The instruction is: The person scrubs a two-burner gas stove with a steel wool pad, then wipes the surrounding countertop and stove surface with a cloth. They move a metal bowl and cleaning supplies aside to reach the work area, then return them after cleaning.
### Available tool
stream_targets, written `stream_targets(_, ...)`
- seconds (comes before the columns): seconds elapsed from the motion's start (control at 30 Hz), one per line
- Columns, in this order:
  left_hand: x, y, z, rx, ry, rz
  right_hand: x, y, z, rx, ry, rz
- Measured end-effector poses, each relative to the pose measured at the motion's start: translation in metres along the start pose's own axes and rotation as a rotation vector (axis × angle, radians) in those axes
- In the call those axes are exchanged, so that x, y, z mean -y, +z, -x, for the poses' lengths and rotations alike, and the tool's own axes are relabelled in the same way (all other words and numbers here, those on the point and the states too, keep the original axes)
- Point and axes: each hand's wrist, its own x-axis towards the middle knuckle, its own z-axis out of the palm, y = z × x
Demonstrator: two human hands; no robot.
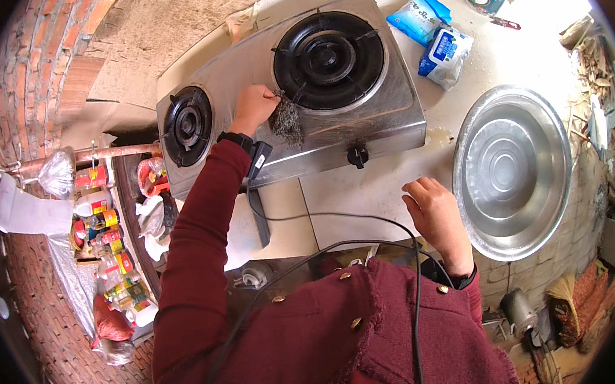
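Observation:
My left hand [256, 108] is closed around the edge of a dark, wiry scouring pad [287, 122], which looks like steel wool. The pad rests against the steel top of a two-burner gas stove [339, 127], between the large black burner [327, 59] and the small one [187, 125]. Part of the pad is hidden in my fist. My right hand [436, 220] hangs in front of the stove with its fingers loosely bent and nothing visible in them. Close to its right stands a wide metal basin [543, 219]. A black control knob [358, 157] sits on the stove's front.
Behind the basin lie a blue packet [419, 17] and a white-and-blue packet [446, 57]. A container [485, 0] stands at the back. Several bottles [115, 264] fill a shelf at left. Black cables [336, 240] cross before my body. A brick wall [45, 40] rises at left.

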Motion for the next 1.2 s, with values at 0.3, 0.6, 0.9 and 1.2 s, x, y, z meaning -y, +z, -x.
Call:
stream_targets(0.3, -0.01, -0.006, -0.027, -0.134, -0.045, -0.065, -0.009, -0.006, 0.008, -0.065, 0.084, 0.008)
stream_targets(0.6, -0.025, -0.001, 0.008, -0.243, 0.058, -0.113, 0.001, -0.004, 0.003, -0.073, -0.03, 0.0)
stream_targets(0.9, -0.051, 0.029, 0.052, -0.053, 0.033, -0.101, 0.005, 0.001, -0.003, -0.057, 0.04, -0.138)
stream_targets(1.2, -0.052, 0.029, 0.08, -0.131, -0.123, 0.051, 0.038, 0.074, -0.101, -0.195, -0.357, 0.002)
